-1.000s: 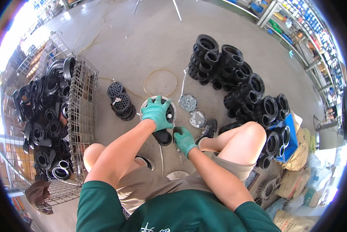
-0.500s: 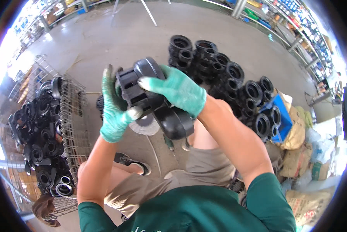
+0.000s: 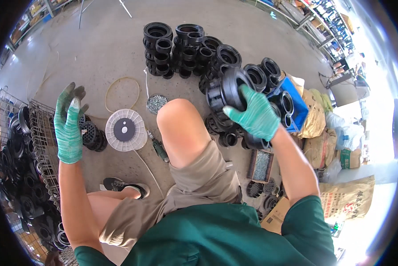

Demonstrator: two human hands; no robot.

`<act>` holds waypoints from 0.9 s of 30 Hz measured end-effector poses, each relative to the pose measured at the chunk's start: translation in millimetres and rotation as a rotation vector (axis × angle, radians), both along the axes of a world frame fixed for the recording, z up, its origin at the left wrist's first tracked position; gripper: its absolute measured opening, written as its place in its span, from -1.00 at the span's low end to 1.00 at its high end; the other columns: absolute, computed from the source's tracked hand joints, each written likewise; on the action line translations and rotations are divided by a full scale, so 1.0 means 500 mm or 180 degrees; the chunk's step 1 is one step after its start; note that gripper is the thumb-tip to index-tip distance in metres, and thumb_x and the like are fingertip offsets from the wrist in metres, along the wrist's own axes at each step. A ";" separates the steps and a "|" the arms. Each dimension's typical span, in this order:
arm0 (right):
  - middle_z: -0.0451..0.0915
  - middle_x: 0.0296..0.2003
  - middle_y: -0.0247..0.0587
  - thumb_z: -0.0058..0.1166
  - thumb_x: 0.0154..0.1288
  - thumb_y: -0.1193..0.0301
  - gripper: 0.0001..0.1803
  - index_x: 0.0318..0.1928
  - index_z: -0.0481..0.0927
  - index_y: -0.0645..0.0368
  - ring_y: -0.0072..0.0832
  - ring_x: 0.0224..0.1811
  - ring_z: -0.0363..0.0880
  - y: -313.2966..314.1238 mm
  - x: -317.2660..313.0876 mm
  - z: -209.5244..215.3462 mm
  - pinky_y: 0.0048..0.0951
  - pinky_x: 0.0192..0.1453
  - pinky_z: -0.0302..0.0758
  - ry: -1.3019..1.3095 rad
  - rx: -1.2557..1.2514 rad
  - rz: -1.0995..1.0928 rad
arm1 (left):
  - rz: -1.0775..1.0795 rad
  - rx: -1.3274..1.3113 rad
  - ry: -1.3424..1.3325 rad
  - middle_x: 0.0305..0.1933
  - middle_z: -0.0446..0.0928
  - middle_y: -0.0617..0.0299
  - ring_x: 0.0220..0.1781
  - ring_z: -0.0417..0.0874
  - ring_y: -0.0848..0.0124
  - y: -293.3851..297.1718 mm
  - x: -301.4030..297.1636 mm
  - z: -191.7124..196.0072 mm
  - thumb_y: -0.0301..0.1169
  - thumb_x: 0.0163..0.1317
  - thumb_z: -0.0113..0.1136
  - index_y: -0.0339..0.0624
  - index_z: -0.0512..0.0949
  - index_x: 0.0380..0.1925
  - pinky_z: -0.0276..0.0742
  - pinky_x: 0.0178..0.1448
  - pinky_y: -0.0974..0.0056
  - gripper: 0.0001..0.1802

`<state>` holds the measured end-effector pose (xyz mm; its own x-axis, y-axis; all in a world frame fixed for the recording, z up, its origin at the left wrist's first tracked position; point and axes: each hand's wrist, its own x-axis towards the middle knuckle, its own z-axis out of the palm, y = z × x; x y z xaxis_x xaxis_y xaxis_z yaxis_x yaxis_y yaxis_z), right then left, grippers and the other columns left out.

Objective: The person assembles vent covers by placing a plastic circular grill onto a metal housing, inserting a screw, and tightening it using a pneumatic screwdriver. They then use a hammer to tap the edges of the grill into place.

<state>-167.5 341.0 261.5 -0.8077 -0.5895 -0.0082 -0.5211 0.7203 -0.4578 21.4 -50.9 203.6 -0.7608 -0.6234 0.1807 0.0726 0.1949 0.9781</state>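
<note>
My right hand (image 3: 257,116), in a green knit glove, grips a black plastic pipe fitting (image 3: 220,94) with a wide round mouth. Thumb and fingers clasp the fitting at its rim, and it is held in front of the stacked black fittings (image 3: 188,51). How the far fingers sit on it is hidden. Gloved the same way, with dark fingertips, my left hand (image 3: 69,128) is raised with fingers apart and nothing in it. It is nearest to the wire basket (image 3: 44,153), which holds many black plastic parts (image 3: 19,190).
On the floor lie a white disc-shaped reel (image 3: 139,128), a green power screwdriver (image 3: 159,148), a dish of screws (image 3: 156,104) and black grated parts (image 3: 91,135). Right of my knee stand a box of screws (image 3: 262,165), a blue crate (image 3: 300,108) and several sacks (image 3: 314,115).
Both hands held the fitting before; my left hand has let go and moved left. My right hand has carried the fitting right, to the stacks. The view has shifted right.
</note>
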 end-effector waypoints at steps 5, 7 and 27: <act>0.64 -0.20 0.33 0.36 0.22 0.14 -0.46 -0.06 0.52 0.36 0.26 -0.06 0.60 0.119 -0.053 -0.291 0.01 -0.01 0.56 -0.0349 0.0478 -0.0596 | -0.0157 0.0020 -0.0302 0.28 0.57 0.10 0.37 0.52 0.31 0.008 -0.010 -0.018 -0.15 0.47 0.20 -0.20 0.43 0.38 0.40 0.40 0.19 -0.42; 0.65 -0.16 0.34 0.35 0.23 0.11 -0.46 -0.05 0.53 0.35 0.25 -0.04 0.61 0.132 -0.058 -0.370 0.00 0.03 0.57 -0.0514 0.0557 -0.0817 | -0.0155 0.0046 -0.0433 0.28 0.57 0.10 0.36 0.52 0.33 -0.004 -0.003 -0.040 -0.15 0.47 0.21 -0.21 0.43 0.37 0.41 0.39 0.20 -0.42; 0.65 -0.02 0.12 0.27 0.32 0.08 -0.48 0.03 0.46 0.23 0.09 0.05 0.64 0.136 -0.115 -0.515 0.01 0.13 0.57 -0.0486 0.1520 -0.0874 | -0.0436 0.0199 -0.0878 0.24 0.58 0.07 0.29 0.54 0.34 0.001 -0.020 -0.117 -0.35 0.45 0.21 -0.33 0.44 0.32 0.35 0.45 0.24 -0.50</act>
<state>-225.1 409.1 3.8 -0.8994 -0.2605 -0.3509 -0.2391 0.9654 -0.1037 11.7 -50.6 145.0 -0.8535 -0.5150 -0.0795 -0.1756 0.1405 0.9744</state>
